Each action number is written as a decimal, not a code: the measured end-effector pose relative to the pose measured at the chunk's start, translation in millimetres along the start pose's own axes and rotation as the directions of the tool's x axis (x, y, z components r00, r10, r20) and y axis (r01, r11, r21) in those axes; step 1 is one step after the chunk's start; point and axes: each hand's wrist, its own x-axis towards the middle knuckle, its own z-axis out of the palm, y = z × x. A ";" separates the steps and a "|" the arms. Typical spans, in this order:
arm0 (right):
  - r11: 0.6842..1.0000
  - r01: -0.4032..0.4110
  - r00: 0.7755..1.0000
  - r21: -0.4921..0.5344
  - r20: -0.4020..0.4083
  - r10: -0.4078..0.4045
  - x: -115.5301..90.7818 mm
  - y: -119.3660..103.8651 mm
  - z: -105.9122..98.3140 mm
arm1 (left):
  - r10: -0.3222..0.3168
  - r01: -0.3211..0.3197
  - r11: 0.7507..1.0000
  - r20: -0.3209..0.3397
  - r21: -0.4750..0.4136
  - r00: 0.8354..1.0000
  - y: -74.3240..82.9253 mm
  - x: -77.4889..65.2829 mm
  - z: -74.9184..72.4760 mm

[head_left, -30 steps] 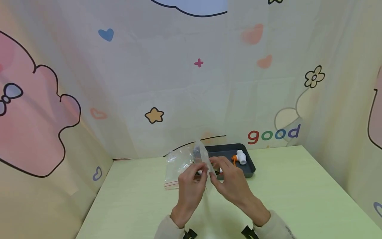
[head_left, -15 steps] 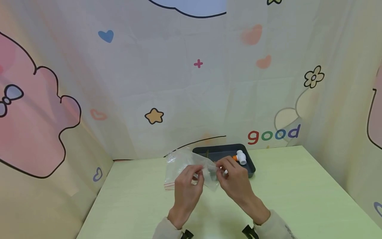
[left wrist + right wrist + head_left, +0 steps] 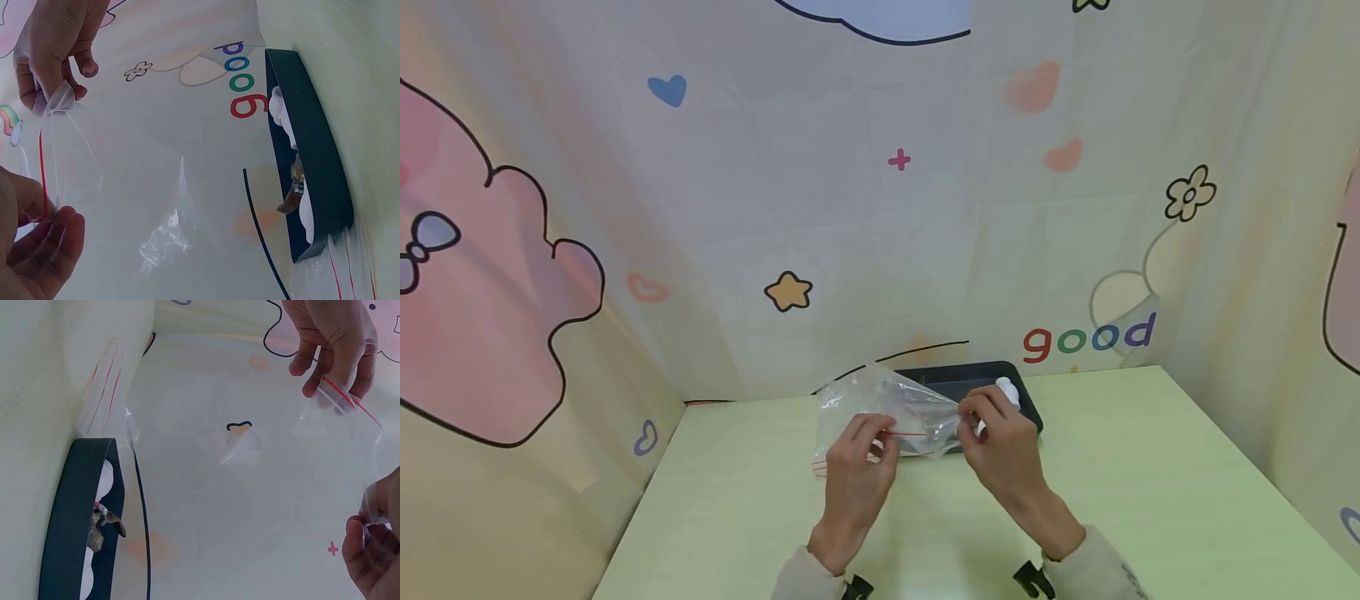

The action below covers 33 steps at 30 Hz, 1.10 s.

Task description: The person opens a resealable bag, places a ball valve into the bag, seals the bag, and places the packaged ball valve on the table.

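A clear zip bag (image 3: pixel 910 407) with a red line along its mouth is stretched between both hands above the table. My left hand (image 3: pixel 859 467) pinches one end of the mouth between thumb and fingers. At the other end, my right hand (image 3: pixel 1006 446) pinches the plastic. Both wrist views show the mouth spread apart; in the left wrist view the bag's body (image 3: pixel 169 231) hangs away from the fingers, and I see nothing inside it. Behind the hands stands a dark tray (image 3: pixel 958 372), partly hidden by the bag and right hand.
White fittings (image 3: pixel 1007 387) lie in the tray, along with a brass-coloured metal piece (image 3: pixel 95 534). More clear zip bags with red lines (image 3: pixel 838 417) lie on the table left of the tray. A printed curtain (image 3: pixel 850 208) hangs behind the pale green table (image 3: pixel 1150 483).
The hands have moved apart, the left one leftward and the right one rightward. The bag between them has turned from edge-on to spread wide, with its mouth pulled out.
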 end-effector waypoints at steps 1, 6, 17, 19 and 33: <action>1.000 -0.007 1.000 -0.007 0.001 0.007 0.1 0.4 -0.3 | 0.007 -0.007 1.000 -0.004 0.001 1.000 -1.2 -0.1 -0.4; 1.000 -0.022 1.000 -0.013 0.001 0.022 -0.3 2.8 -0.7 | 0.033 -0.033 0.999 -0.013 0.005 0.999 -6.3 0.1 -2.3; 0.998 -0.063 0.998 0.003 0.019 0.063 -3.3 5.4 -0.1 | 0.026 -0.026 0.999 0.000 -0.046 1.000 -8.5 -2.2 -6.1; 0.998 -0.061 0.998 0.014 0.023 0.061 -3.7 5.3 -0.5 | 0.025 -0.025 0.998 0.002 -0.053 1.000 -8.7 -2.4 -7.2; 0.988 -0.131 0.968 0.077 0.225 0.111 -8.8 -5.6 -5.9 | -0.012 0.010 0.999 0.061 0.038 0.998 -6.0 1.1 -17.8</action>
